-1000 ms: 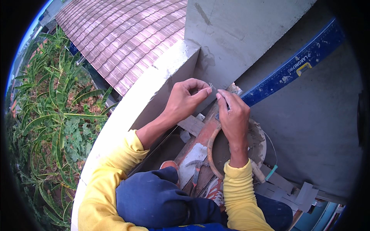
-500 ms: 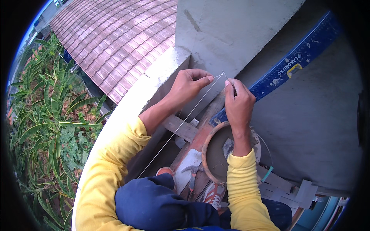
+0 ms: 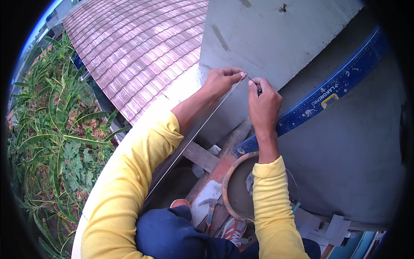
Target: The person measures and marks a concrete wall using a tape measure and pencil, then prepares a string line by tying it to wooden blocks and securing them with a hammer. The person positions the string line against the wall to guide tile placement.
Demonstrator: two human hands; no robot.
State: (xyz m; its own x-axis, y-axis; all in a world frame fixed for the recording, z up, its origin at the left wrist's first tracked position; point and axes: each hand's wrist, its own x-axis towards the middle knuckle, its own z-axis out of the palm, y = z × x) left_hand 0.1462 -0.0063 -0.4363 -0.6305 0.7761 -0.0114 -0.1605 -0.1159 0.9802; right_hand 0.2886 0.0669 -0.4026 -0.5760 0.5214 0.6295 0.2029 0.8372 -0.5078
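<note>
My left hand (image 3: 221,82) is closed in a pinch on a white string (image 3: 189,134), which runs taut down past my left forearm. My right hand (image 3: 265,102) is closed on a thin, dark nail (image 3: 248,78), its tip pointing at my left fingertips. The string's end meets the nail there, but the fingers partly hide how it is wound. Both hands are in front of a grey plastered column (image 3: 254,39). Below my right wrist stands a round bucket (image 3: 227,185) with grey mortar in it.
A long blue spirit level (image 3: 345,80) leans against the grey wall at right. A hammer (image 3: 210,210) lies by my shoes on the planks (image 3: 200,156). Another nail (image 3: 283,8) sticks out of the column. Beyond the ledge are a tiled roof (image 3: 142,47) and plants (image 3: 56,142).
Both hands have moved slightly up and closer together, the left fingertips now at the nail. The view has shifted, bringing the nail in the column into sight.
</note>
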